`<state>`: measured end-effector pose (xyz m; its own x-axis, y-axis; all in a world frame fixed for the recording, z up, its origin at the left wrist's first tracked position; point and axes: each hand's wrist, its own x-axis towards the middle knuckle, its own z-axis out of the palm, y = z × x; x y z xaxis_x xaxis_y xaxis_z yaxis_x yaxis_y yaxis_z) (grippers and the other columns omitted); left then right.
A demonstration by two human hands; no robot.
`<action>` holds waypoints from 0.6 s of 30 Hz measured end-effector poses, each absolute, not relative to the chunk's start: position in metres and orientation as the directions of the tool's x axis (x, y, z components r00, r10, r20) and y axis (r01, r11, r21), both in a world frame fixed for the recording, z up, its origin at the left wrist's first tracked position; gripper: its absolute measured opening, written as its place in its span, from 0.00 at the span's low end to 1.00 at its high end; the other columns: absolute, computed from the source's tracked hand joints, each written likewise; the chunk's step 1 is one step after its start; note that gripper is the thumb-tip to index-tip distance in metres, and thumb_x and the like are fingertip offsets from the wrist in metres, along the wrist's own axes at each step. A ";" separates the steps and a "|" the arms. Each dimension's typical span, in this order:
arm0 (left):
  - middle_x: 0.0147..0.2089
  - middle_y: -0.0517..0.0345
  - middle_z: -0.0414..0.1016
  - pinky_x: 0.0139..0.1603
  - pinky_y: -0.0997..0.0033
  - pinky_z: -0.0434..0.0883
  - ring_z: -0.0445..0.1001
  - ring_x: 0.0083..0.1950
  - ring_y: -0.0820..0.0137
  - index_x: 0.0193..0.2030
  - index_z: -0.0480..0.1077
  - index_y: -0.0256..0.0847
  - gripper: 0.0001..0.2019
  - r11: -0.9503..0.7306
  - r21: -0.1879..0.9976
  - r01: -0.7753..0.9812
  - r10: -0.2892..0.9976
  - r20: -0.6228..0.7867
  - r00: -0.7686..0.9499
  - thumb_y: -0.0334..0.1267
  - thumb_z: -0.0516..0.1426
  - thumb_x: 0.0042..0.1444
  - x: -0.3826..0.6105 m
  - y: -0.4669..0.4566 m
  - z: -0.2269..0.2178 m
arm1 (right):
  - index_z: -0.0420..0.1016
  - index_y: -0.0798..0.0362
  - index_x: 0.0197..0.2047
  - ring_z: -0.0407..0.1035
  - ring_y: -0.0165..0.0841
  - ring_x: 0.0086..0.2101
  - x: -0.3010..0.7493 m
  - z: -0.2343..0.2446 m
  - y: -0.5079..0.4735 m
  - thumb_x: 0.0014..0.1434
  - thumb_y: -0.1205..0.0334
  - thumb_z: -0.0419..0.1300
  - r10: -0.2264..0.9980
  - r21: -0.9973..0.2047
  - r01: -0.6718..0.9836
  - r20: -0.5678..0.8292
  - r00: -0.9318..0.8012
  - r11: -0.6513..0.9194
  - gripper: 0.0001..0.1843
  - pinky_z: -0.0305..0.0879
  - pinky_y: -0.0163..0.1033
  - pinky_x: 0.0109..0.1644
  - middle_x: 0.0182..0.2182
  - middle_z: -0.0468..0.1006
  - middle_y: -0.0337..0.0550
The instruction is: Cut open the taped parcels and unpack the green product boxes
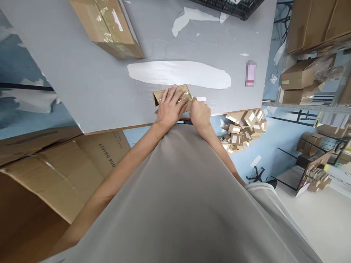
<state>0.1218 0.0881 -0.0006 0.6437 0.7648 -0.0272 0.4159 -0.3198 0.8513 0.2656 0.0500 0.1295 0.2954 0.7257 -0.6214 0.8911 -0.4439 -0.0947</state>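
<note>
A small cardboard box (184, 90) with shiny clear tape on it lies near the front edge of the grey table. My left hand (168, 109) lies over the box, fingers across its top and thumb towards its right part, holding it down. The box's left end looks open and dark inside. At the right end, my right hand (200, 112) is closed in a fist against the box. A bit of yellow shows by its thumb; what the fist grips is hidden.
Behind the box, a long white paper strip (179, 74) lies on the table (109, 95). A larger taped carton (117, 49), a black crate (233, 8) and a blurred pink item (250, 73) are there too. An open carton (74, 175) stands below left; small boxes (241, 131) are heaped on the floor.
</note>
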 end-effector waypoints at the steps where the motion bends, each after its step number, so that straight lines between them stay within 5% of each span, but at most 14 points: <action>1: 0.85 0.49 0.76 0.97 0.30 0.44 0.58 0.95 0.46 0.77 0.79 0.54 0.29 -0.319 0.851 0.416 0.768 -0.025 0.640 0.64 0.53 0.83 0.122 0.088 -0.001 | 0.76 0.57 0.73 0.86 0.52 0.62 0.265 0.132 0.052 0.85 0.67 0.49 0.716 -0.075 0.888 -0.624 0.313 -0.453 0.23 0.81 0.54 0.68 0.59 0.89 0.65; 10: 0.84 0.47 0.76 0.97 0.31 0.44 0.60 0.94 0.48 0.75 0.80 0.54 0.28 -0.325 0.831 0.451 0.776 -0.039 0.629 0.64 0.51 0.84 0.122 0.087 -0.001 | 0.80 0.56 0.71 0.85 0.48 0.63 0.266 0.146 0.045 0.85 0.71 0.48 0.638 -0.003 0.868 -0.679 0.363 -0.497 0.24 0.80 0.50 0.68 0.63 0.88 0.64; 18: 0.85 0.48 0.76 0.96 0.30 0.46 0.60 0.94 0.46 0.74 0.81 0.57 0.26 -0.298 0.809 0.506 0.787 -0.092 0.610 0.64 0.56 0.82 0.119 0.089 0.004 | 0.84 0.53 0.68 0.87 0.54 0.58 0.275 0.150 0.021 0.84 0.68 0.50 0.667 -0.123 0.844 -0.676 0.314 -0.521 0.23 0.82 0.56 0.65 0.56 0.91 0.65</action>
<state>0.1190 0.0893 0.0036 0.6102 0.7869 -0.0920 0.5062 -0.2979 0.8093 0.2746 0.0206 0.1503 0.3136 0.6670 -0.6758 0.8445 -0.5213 -0.1226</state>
